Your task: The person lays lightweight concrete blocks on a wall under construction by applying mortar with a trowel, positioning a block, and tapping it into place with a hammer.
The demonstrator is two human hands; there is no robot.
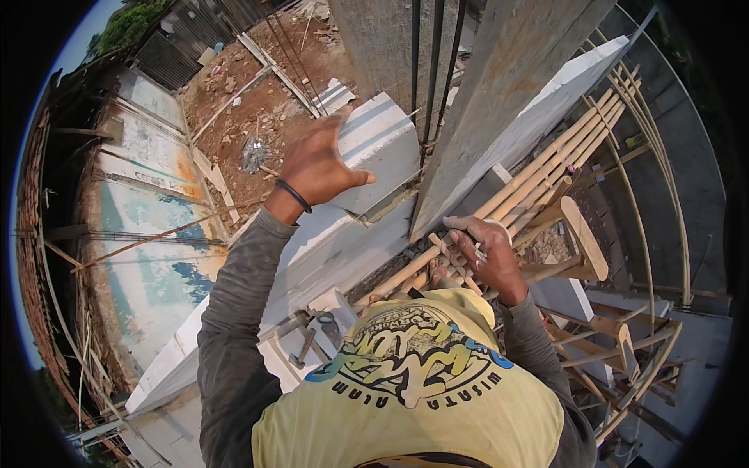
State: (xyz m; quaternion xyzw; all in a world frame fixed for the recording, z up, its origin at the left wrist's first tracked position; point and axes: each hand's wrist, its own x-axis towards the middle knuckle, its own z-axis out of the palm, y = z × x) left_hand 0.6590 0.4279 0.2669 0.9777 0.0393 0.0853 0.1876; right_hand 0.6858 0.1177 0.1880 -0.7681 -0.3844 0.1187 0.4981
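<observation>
My left hand grips the end of a white aerated concrete block, thumb on the near face and fingers over the far side. The block sits on top of the white block wall, against a column with upright steel bars. A board stands on the column's right side. Over the bamboo poles, apart from the block, my right hand has its fingers curled in. Whether anything small lies inside them is hidden.
Bamboo scaffolding runs along the right of the wall, with a wooden trestle beside it. A hammer-like tool lies near my body's left. Beyond the wall are reddish soil with rubble and an old painted wall.
</observation>
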